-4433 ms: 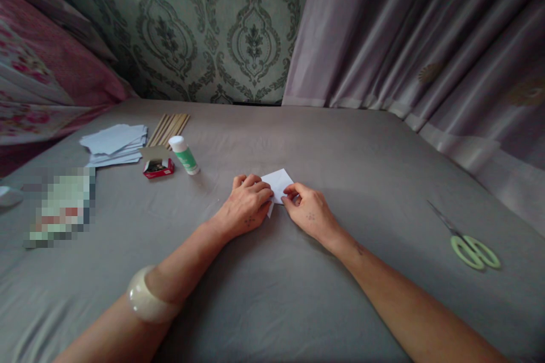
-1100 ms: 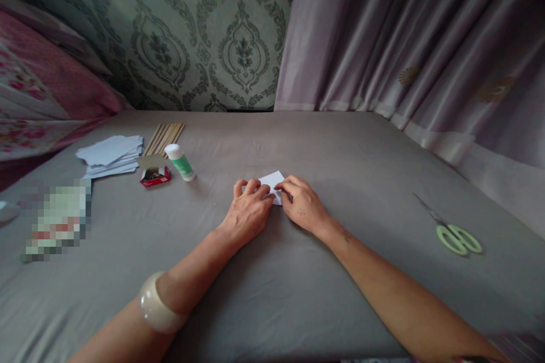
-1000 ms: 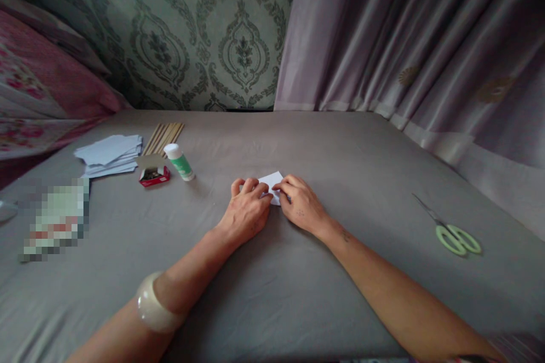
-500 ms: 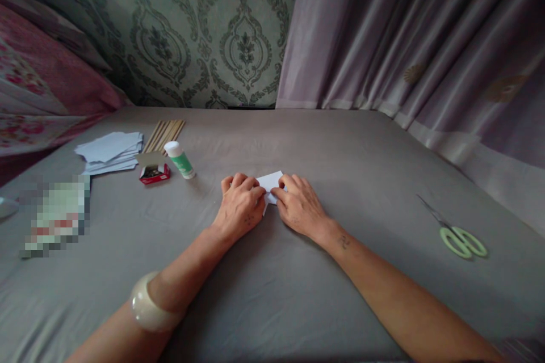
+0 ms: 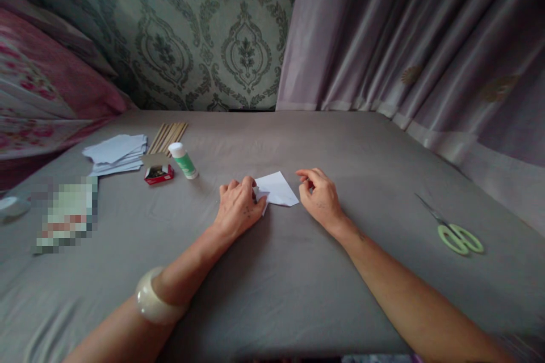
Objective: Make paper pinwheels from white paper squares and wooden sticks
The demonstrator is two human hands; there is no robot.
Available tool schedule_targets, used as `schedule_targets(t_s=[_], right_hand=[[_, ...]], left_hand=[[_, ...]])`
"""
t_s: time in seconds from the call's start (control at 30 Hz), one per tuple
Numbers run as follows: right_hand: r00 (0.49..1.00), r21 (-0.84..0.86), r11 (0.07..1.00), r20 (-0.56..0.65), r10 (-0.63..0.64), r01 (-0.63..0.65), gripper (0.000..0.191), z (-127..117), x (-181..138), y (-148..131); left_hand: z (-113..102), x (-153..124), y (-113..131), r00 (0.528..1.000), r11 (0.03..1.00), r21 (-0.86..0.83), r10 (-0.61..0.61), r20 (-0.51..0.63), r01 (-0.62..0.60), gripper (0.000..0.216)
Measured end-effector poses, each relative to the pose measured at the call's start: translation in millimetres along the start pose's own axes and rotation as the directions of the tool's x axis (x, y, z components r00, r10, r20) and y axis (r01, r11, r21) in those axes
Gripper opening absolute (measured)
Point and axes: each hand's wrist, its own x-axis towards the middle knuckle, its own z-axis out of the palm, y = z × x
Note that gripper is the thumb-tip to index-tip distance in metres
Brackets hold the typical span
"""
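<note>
A folded piece of white paper (image 5: 277, 188) lies on the grey cloth in front of me, its pointed right part uncovered. My left hand (image 5: 238, 201) is closed on its left end, thumb and fingers pinching it and hiding that part. Just right of the paper's tip, apart from it, is my right hand (image 5: 320, 198). Its index finger reaches out to the left with the thumb below and a gap between them; the other fingers are curled, and I see nothing in it.
At the left are a stack of white paper (image 5: 117, 156), wooden sticks (image 5: 169, 137), an opened red box (image 5: 159, 174) with small things inside, a white-capped green bottle (image 5: 184, 161) and a blurred packet (image 5: 68, 210). Green-handled scissors (image 5: 455, 237) lie right. Curtains (image 5: 361, 34) hang behind.
My right hand has let go of the paper and moved right, uncovering the paper's right point. My left hand keeps hold. The view has shifted slightly.
</note>
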Motion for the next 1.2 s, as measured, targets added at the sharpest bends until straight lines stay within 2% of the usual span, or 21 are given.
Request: schedule_targets(t_s=[0.17, 0.37, 0.63, 0.9, 1.2], right_hand=[[1.0, 0.018, 1.0, 0.002, 0.015, -0.015, 0.032, 3.8, -1.3, 7.0], [0.998, 0.052, 0.999, 0.059, 0.011, -0.014, 0.031, 4.0, -0.9, 5.9], [0.981, 0.052, 0.993, 0.159, -0.111, 0.104, 0.039, 1.9, -3.7, -0.8], [0.912, -0.055, 0.953, 0.31, -0.267, 0.298, 0.038, -1.4, -11.5, -15.7], [0.804, -0.068, 0.862, 0.404, -0.437, 0.503, 0.014, -1.0, -18.6, -25.7]], left_hand=[[2.4, -0.3, -1.5, 0.999, 0.994, -0.104, -0.041, 0.016, 0.043, 0.028], [5.0, 7.4, -12.2, 0.996, 0.97, -0.229, -0.086, -0.009, 0.082, 0.025], [5.3, 21.5, -30.0, 0.997, 0.902, -0.427, -0.079, -0.021, 0.062, 0.031], [7.4, 25.9, -37.2, 0.997, 0.875, -0.483, -0.067, -0.041, 0.039, 0.032], [10.0, 28.1, -39.4, 0.995, 0.87, -0.493, -0.07, -0.073, 0.025, 0.03]])
